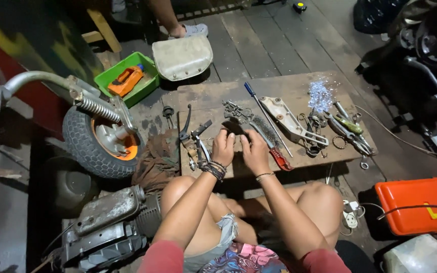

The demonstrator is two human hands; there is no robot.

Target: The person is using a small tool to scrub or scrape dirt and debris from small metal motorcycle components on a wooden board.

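My left hand (223, 147) and my right hand (253, 149) rest close together on the front edge of a low wooden board (213, 96), fingers curled around a small dark part (235, 135) between them; what it is stays hidden. Bracelets sit on my left wrist. Just left of my left hand lie a black brake lever (184, 124) and small metal fittings. Right of my right hand lie a wire brush with a red handle (274, 146), a blue-handled screwdriver (266, 117) and a grey metal bracket (289, 121).
Pliers, rings and a shiny foil wad (320, 95) lie on the board's right side. A small wheel with fork and spring (102, 136) stands left, an engine (112, 222) below it. A green tray (127, 77), a grey seat (182, 56), an orange case (418, 205) and another person's foot (188, 30) surround it.
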